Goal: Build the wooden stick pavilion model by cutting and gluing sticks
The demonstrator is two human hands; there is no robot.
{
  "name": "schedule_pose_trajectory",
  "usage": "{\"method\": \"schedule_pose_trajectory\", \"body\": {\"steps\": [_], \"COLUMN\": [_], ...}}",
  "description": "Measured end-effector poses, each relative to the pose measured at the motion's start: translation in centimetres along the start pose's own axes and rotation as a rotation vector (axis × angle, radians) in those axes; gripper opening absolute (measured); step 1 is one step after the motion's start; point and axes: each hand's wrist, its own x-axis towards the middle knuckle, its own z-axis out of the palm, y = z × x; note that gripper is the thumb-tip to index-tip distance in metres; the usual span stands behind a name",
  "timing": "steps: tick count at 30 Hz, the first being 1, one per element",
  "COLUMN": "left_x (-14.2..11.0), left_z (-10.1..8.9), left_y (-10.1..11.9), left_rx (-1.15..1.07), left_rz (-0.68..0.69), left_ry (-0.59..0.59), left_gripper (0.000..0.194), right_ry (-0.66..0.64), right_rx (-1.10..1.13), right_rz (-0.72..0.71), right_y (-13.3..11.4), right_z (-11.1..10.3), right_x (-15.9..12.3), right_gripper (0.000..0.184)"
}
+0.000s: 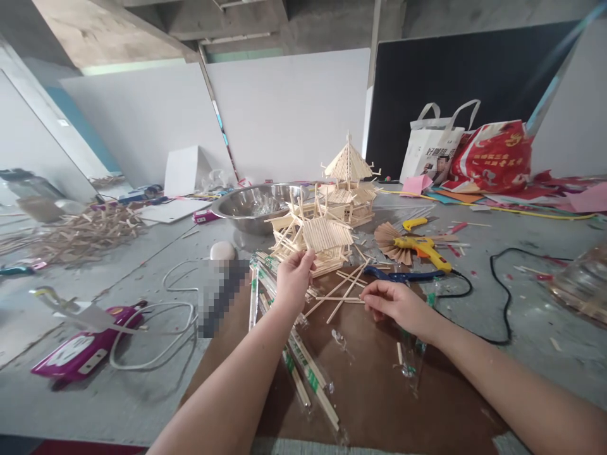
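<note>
My left hand (294,278) grips the front edge of a small model house (315,237) built from wooden sticks, its fingers pinching the slatted roof. My right hand (396,303) rests on the brown board (370,392), fingertips on a loose wooden stick (339,299) among a few crossed sticks. A taller stick pagoda (348,183) stands behind the house. Wrapped chopsticks (308,373) lie under my left forearm.
A yellow glue gun (422,246) with a black cable (502,297) lies right of the models, next to a stick fan (391,243). A steel bowl (251,205) sits behind. A purple device (83,351) and white cord lie left. Bags (474,155) stand at back right.
</note>
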Motion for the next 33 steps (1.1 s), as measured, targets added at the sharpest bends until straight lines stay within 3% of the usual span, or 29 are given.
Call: {"method": "schedule_pose_trajectory", "body": {"steps": [8,16,20,25,33], "left_x": [0.9,0.8,0.7,1.1,1.5], "left_z": [-1.0,-1.3,-1.2,-1.4,-1.7], "left_y": [-0.7,-0.3,-0.1,-0.2,0.1], "left_rx": [0.204,0.680,0.794,0.736,0.211], "left_rz": [0.054,0.251,0.288,0.263,0.016], "left_ry": [0.056,0.182,0.207,0.184,0.016], "left_gripper": [0.029,0.031,0.027,0.029,0.030], "right_ry": [-0.030,-0.032,-0.032,-0.032,-0.034], "right_rx": [-0.037,-0.058,-0.075,-0.097,-0.131], "right_rz": [-0.033,-0.046,-0.057,-0.072,-0.068], "right_y": [0.8,1.1,1.3,1.2,0.8], "right_z": [-0.3,-0.3,-0.3,-0.2,-0.3], "right_x": [0.2,0.4,0.4,0.5,0.2], "right_gripper": [0.022,0.023,0.022,0.022,0.019]}}
